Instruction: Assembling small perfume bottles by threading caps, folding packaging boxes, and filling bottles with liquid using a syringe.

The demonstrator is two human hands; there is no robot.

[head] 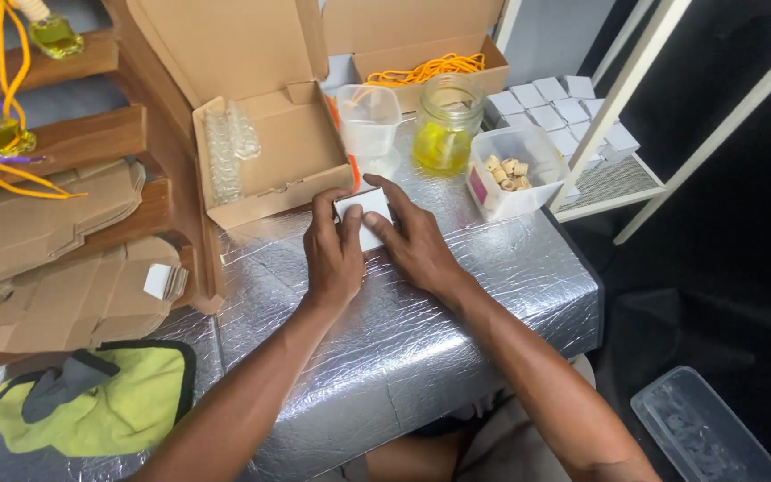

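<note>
A: Starting at nine o'clock, what do you see?

B: Flat cardboard blanks [55,268] stacked on a wooden rack [64,143], small bottles of yellow liquid [2,134] with orange cords hanging there; a yellow-green cloth [118,406] lower down at seven o'clock.

A: And toward the middle?

B: An open cardboard box [269,152] at eleven o'clock with clear glass vials [225,147] along its left wall; just right of it a clear plastic cup [368,116].

A: The hands?

B: Both rest on the foil-covered tabletop [457,295]; the left hand [332,254] and right hand [412,241] pinch a small white box [363,210] between them, at twelve o'clock from the wrists; each grip is closed on that box, fingers on its top edge, thumbs hidden.

A: How would you fold it cleanly?

B: I'd judge it best to keep it pressed flat on the tabletop, square the corners with even pressure from both sides, and crease along the scored lines; too hard a squeeze could buckle the thin card.

A: Further right?

B: A glass jar [446,125] with yellow liquid at one o'clock; a tub of small wooden caps [510,170]; finished white boxes [555,107] in rows at two o'clock.
</note>
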